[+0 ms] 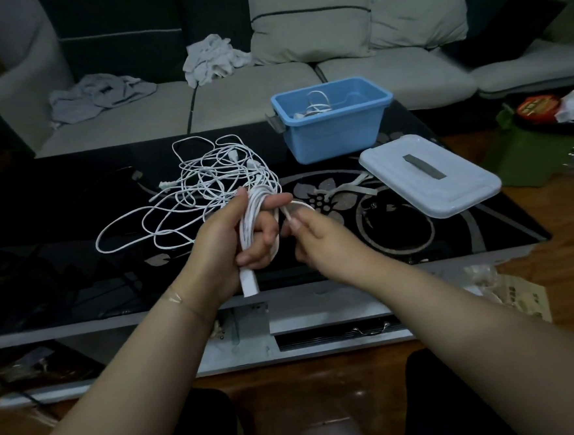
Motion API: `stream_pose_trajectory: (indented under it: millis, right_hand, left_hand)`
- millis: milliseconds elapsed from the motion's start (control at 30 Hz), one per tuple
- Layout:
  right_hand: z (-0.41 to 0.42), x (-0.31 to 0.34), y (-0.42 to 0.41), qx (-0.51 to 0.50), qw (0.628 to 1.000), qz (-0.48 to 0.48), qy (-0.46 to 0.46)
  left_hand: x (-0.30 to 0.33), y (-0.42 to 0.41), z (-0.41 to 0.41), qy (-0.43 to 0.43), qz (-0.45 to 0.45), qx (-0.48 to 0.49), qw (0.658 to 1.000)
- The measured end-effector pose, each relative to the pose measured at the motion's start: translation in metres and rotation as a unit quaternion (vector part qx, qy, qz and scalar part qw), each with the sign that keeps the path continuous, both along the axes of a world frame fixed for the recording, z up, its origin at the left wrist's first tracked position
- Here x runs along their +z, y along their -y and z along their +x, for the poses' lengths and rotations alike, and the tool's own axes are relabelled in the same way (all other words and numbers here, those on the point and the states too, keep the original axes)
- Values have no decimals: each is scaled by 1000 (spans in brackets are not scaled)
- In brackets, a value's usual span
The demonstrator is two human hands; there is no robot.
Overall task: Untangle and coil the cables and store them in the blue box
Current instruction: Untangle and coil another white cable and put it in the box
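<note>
Altogether: two hands (pixel 233 241), one coil (pixel 255 219).

Dim room. Grey sofa (pixel 270 92) with cushions (pixel 309 18) behind black floral glass coffee table (pixel 415 228); wooden floor (pixel 558 232); crumpled clothes (pixel 213 57) on the seat.

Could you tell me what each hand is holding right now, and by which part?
The left hand grips a coiled white cable around its loops; the right hand pinches that cable's loose end.
</note>
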State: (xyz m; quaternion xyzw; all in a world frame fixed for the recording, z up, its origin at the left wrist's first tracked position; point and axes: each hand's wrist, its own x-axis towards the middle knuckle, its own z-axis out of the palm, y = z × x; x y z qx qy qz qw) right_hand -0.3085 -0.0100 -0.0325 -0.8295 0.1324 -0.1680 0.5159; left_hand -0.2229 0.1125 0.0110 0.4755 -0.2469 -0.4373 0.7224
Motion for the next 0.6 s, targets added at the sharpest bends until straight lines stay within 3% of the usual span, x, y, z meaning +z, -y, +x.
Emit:
stream_pose_trajectory:
  millis: [200,400,600]
  right_hand:
    - [-2,-9,-27,56,989,-100,-93]
    - [-10,7,-35,72,971,-191,-122]
    - [-20,12,-37,99,940,-304,-121]
  left_hand:
    - [3,-3,1,-40,-12,37,998]
    - [7,-5,-4,-27,-20,34,999]
    - [0,-2,-2,106,23,89,990]
